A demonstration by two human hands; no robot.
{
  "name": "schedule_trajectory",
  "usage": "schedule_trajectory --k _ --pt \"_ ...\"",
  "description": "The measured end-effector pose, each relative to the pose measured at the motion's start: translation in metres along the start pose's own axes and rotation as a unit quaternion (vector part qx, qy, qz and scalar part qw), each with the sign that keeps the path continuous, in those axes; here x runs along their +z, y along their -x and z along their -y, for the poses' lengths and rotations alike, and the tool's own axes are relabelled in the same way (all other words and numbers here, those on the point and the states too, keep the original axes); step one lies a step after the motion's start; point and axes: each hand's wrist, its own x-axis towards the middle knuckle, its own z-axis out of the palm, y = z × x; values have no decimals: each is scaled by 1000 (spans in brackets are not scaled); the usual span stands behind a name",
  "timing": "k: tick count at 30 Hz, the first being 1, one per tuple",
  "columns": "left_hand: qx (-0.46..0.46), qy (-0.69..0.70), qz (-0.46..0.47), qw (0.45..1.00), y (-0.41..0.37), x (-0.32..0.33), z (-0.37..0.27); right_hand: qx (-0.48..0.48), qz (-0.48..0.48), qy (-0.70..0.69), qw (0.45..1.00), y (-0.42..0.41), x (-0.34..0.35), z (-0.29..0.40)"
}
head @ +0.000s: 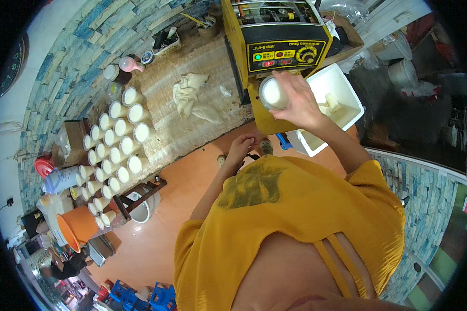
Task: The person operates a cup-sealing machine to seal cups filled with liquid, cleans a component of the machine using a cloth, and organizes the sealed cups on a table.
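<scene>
My right hand [297, 97] grips a clear plastic cup [273, 92] of white contents, its fingers over the near right side. The cup is right in front of the yellow-and-black JUMI cup sealing machine [288, 54], above its yellow front plate [270, 124]; I cannot tell whether it touches the plate. One green and one red light glow on the machine's panel. Away from the counter edge, my left hand [244, 147] hangs in front of my body with loosely bent fingers and no visible object in it.
Several filled white cups [120, 127] stand in rows on the worn counter [161, 128]. A crumpled cloth [194, 97] lies nearer the machine. A white foam box [352, 112] is right of it. An orange bucket [76, 227] and another person [72, 266] are at lower left.
</scene>
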Motion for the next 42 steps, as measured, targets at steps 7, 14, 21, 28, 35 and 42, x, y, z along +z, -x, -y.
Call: schedule_trajectory --k 7,14,21,28,35,42 --pt "-41 2 -30 999 -6 18 11 21 -22 -28 999 21 47 -61" --pt "-57 13 -55 997 -8 22 24 44 -17 -52 998 25 74 -80" --pt "-60 -6 -33 998 -18 33 18 28 -38 -39 998 29 81 -87" --pt "3 66 -19 998 -34 41 19 -3 -59 -34 998 27 79 -88" --pt "25 130 -9 991 -49 43 23 69 -160 -97 980 49 85 -105" --pt "108 45 -56 992 -58 47 25 422 -117 -373 818 163 192 -177"
